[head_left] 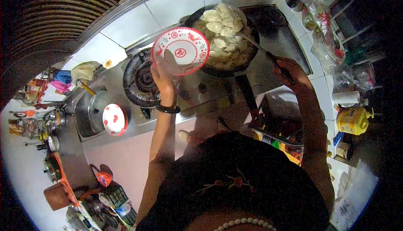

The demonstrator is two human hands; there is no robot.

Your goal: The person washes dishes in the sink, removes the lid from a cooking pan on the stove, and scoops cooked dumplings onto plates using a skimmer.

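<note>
My left hand (164,84) grips the near rim of a white plate with red patterns (180,52), tilted beside the wok and over the stove. In my right hand (294,72) is the dark handle of a skimmer (240,18), the fingers wrapped round it. Pale dumplings (220,19) are heaped on the skimmer's head, which is raised at the far side of the wok (254,54). More dumplings (222,46) lie in the cloudy water below. The wok's handle (247,94) points back towards me.
An unlit burner (145,78) is left of the wok. A second white and red dish (115,119) rests by the sink (86,109). Bagged goods (325,33) and a yellow bottle (353,120) line the right ledge. Tiled wall (180,0) closes off the back.
</note>
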